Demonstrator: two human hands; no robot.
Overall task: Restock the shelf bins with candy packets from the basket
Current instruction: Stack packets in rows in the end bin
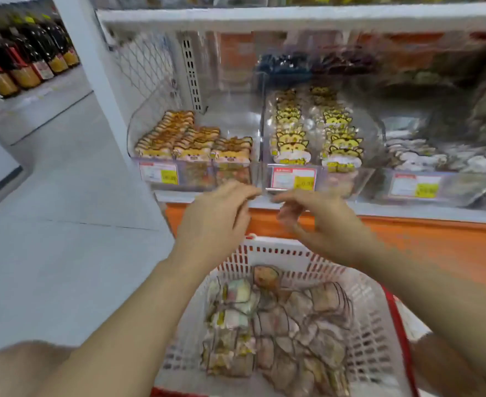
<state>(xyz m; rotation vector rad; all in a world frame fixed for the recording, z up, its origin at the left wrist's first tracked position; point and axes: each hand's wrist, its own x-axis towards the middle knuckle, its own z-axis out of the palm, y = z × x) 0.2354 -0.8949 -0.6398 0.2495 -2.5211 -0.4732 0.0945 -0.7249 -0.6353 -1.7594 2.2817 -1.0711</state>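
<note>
The white metal shelf (293, 17) carries a row of clear plastic bins along its front edge. Below it, close to the person, sits the white slotted plastic basket with red trim (293, 250). The left bin (150, 116) holds three rows of orange cat-face packets (193, 144), but its back half looks bare. The middle bin (373, 130) holds two long rows of yellow cat-face packets (290, 144) and seems fuller. The loose candy packets (293, 325) still cover the basket floor in a thick layer, so I judge the restocking well short of done, with most of the stock yet to go up. The left hand (221, 213) and right hand (316, 222) hover above the basket, just in front of the bins, fingertips nearly meeting. Motion blur smears both, so I cannot tell whether either pinches a packet or is empty.
</note>
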